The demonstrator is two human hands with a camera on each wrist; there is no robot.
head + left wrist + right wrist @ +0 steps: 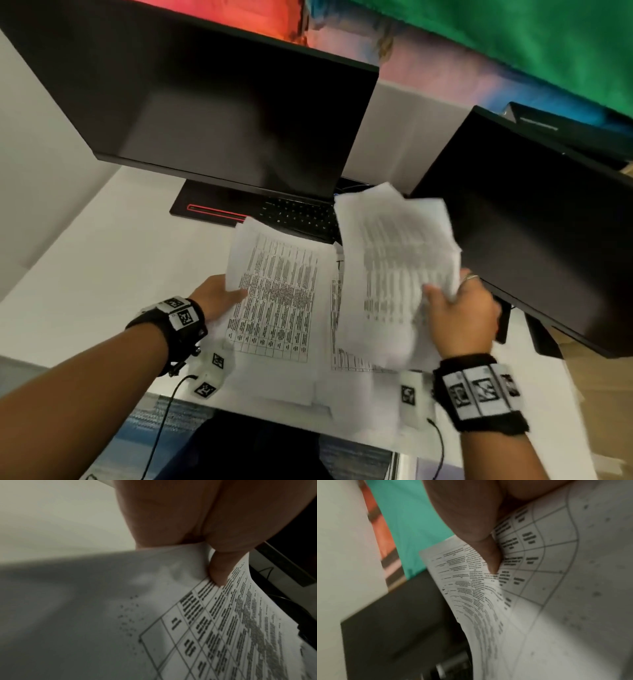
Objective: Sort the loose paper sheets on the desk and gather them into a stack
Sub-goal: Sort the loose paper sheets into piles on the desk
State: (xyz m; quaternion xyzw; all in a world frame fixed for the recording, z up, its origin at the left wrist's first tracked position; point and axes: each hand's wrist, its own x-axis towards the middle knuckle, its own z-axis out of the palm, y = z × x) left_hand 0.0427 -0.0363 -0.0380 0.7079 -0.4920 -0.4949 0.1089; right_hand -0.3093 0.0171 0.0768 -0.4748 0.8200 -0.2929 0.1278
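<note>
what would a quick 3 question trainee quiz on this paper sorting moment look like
1. True or false: the left hand pinches a white printed table sheet.
2. Which hand holds the blurred white paper sheets lifted over the black keyboard? A left, B right, C neither.
3. Fill in: more printed sheets lie flat on the white ____ between both hands.

Key: 1 true. 2 B. 3 desk.

White desk [113, 260] under paper sheets [356, 356], keyboard [301, 216]
</note>
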